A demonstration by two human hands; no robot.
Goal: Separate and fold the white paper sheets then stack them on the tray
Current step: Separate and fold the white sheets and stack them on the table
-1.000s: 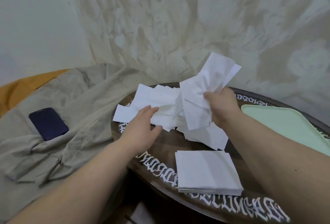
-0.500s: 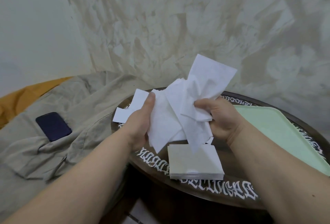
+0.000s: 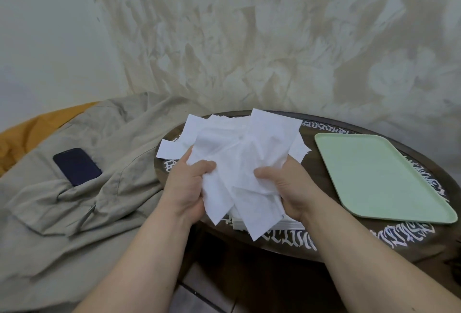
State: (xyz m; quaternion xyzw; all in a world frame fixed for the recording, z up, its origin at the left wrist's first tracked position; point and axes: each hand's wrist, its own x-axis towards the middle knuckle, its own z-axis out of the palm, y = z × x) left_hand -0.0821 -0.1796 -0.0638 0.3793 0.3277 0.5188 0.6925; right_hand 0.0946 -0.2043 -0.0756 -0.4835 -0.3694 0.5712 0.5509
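Head view looks down on both hands gripping one crumpled bundle of white paper sheets (image 3: 239, 163) above the near edge of a round dark bench (image 3: 324, 178) with white lettering round its rim. The left hand (image 3: 185, 185) has its fingers and thumb curled round the bundle's left side, thumb lying across the front. The right hand (image 3: 282, 186) grips the right side in the same way, thumb pressed into the paper. Between the two hands the sheets fan upward and hang down in loose pointed corners.

Beyond the hands, more loose sheets (image 3: 174, 149) lie spread on the bench, partly hidden by the held bundle. Just below the hands, a flat stack of folded sheets (image 3: 289, 224) sits on the bench, mostly covered by the hanging paper.

Right of the right hand, well apart from it, a pale green tray (image 3: 379, 178) lies flat on the bench.

Left of the left hand, a rumpled beige cloth (image 3: 82, 208) covers the surface beside the bench, with a dark blue phone (image 3: 77, 166) lying on it. An orange patch (image 3: 27, 135) shows past the cloth's far edge.
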